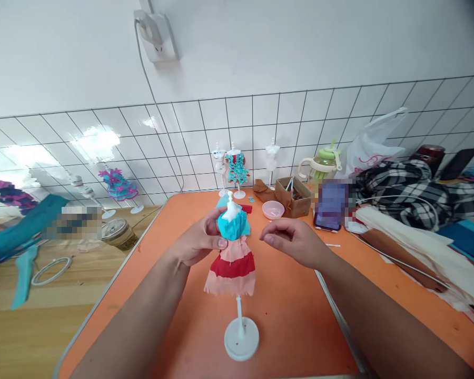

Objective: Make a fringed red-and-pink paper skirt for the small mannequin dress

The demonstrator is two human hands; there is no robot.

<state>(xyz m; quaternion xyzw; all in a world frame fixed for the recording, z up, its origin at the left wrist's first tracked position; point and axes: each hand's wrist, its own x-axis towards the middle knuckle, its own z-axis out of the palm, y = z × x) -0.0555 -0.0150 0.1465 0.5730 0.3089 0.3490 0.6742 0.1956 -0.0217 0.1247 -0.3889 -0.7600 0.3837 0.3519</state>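
Note:
A miniature dress form (232, 210) stands upright on a round white base (241, 338). It wears a bright blue crinkled paper bodice (233, 225) and a pink skirt (231, 286) with a red band (233, 267). My left hand (197, 237) closes round the form from the left, its thumb at the waist and its fingers partly behind the bodice. To the right of the form, and apart from it, is my right hand (290, 239) with curled fingers and the thumb near the forefinger. Anything between those fingertips is too small or hidden to make out.
Several other dress forms stand by the tiled wall, one in a blue-and-red dress (237, 167). A pink bowl (273, 210), cardboard box (300, 204), phone (332, 205) and green-lidded cup (326, 162) sit behind my right hand. A glass jar (119, 234) is at left.

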